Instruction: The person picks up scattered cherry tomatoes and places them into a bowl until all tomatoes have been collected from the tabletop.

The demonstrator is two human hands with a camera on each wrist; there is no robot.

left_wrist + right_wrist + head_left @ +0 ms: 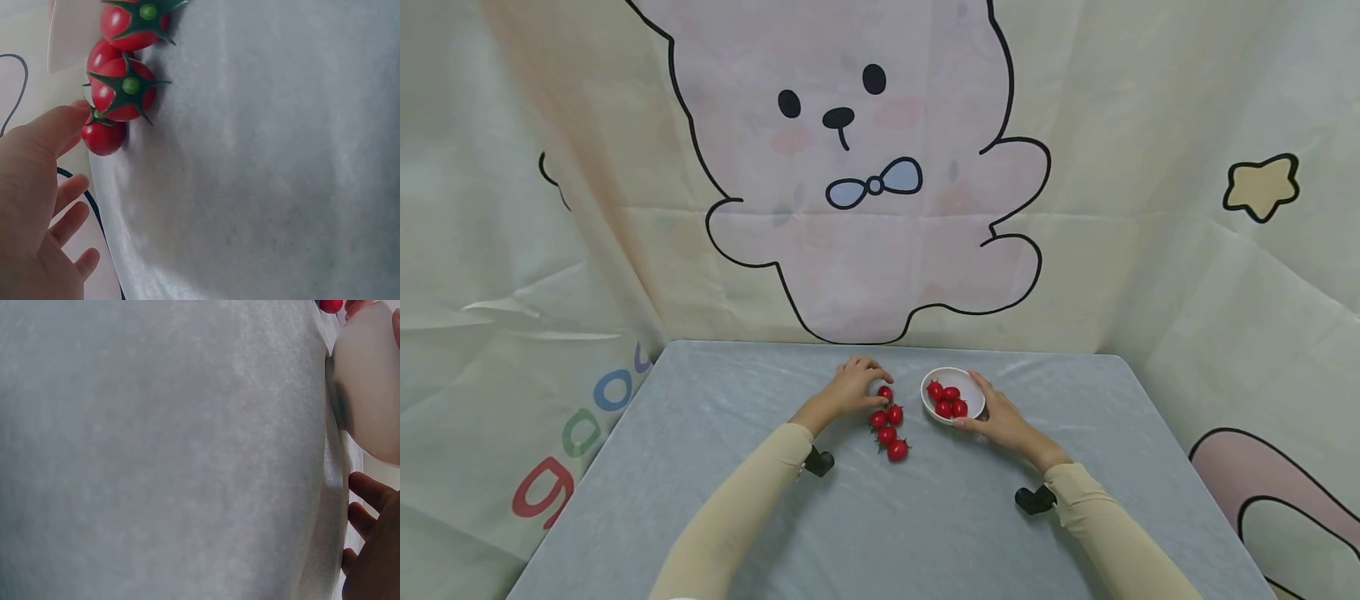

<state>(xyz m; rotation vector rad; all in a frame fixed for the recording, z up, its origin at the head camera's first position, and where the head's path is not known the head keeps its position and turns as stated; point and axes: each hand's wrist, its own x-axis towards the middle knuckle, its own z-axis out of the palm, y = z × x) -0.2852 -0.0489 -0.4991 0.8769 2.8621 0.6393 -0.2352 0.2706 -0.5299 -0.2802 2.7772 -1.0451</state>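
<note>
My left hand [850, 385] reaches over the far end of a short line of cherry tomatoes. Its thumb and fingers are spread on either side of the farthest cherry tomato [885, 393]; whether they touch it is unclear. In the left wrist view, the thumb [53, 128] lies close beside a tomato [104, 139], the other fingers loosely bent. Green star-shaped stems top the nearer tomatoes. To the right, my right hand [1003, 421] holds a white bowl [931, 412] by its side, thumb in front and fingers behind. Several red cherry tomatoes [951, 393] sit inside it.
Several more cherry tomatoes [887, 436] lie on the grey-blue cloth-covered table [910, 533], left of the bowl. Patterned fabric [1135, 250] hangs behind the table and along both sides. Black wrist mounts [1036, 500] sit under both forearms.
</note>
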